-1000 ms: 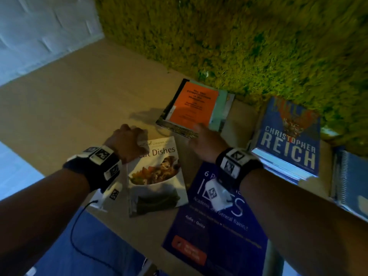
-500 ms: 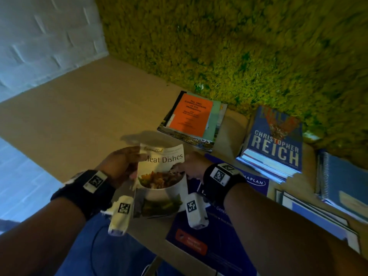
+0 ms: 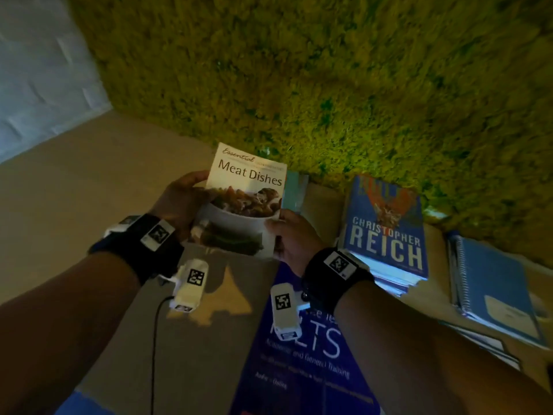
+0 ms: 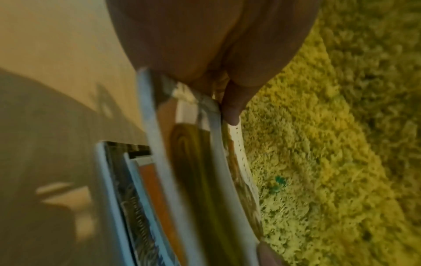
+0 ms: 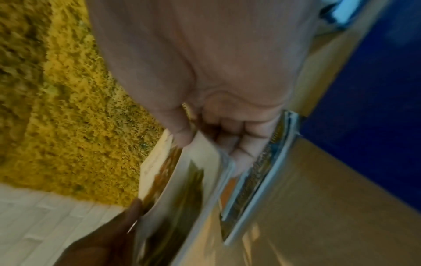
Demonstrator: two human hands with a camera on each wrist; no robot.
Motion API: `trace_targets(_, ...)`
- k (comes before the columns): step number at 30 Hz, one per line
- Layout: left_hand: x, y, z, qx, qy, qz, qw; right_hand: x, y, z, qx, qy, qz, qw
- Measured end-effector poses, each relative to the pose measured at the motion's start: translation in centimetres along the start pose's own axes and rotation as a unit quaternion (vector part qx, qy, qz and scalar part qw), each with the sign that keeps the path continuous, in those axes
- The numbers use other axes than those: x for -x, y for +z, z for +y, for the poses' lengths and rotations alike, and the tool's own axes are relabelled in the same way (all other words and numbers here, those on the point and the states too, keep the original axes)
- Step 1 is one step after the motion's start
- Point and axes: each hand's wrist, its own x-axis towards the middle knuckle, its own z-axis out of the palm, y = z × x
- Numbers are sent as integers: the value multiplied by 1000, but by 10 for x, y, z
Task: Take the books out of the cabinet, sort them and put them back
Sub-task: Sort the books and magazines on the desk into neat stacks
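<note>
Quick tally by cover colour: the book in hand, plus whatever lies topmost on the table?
Cream: 1, the Meat Dishes book, gripped by the left hand and right hand
Blue: 3, the Reich novel, spiral notebook, IELTS book
Orange: 1, the orange book, seen from the left wrist
Total: 5

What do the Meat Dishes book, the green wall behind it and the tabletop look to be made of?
Meat Dishes book: thin paper with a glossy soft cover; it curves in the left hand and right hand.
Green wall: clumpy, fibrous, matte; looks like moss, real or artificial I cannot tell.
Tabletop: smooth, matte tan surface, probably wood laminate; no grain visible.
</note>
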Motion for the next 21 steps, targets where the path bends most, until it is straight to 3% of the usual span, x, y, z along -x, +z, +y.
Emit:
trace_targets(4, -45, 28, 5, -4, -6, -11, 1000, -37, -11, -24, 78, -19, 94, 992)
trace_targets(6, -64, 34, -4, -112, -5, -3, 994, -56, -18, -28, 230, -22, 121, 965)
trace_targets(9, -74, 32, -25, -346, -21, -39, 937, -78, -26, -13, 400, 38, 162, 901)
trace_targets(13, -71, 29, -48, -439, -32, -70, 895, -85, -33, 9, 419, 59, 130, 897)
trace_targets(17, -67, 12, -58, -461, -50, -8, 886, -79, -19, 5, 438, 53, 97, 892)
trace_targets(21, -48, -19, -71, -472, -87, 44, 876, -68, 8, 10, 454, 49, 22, 889)
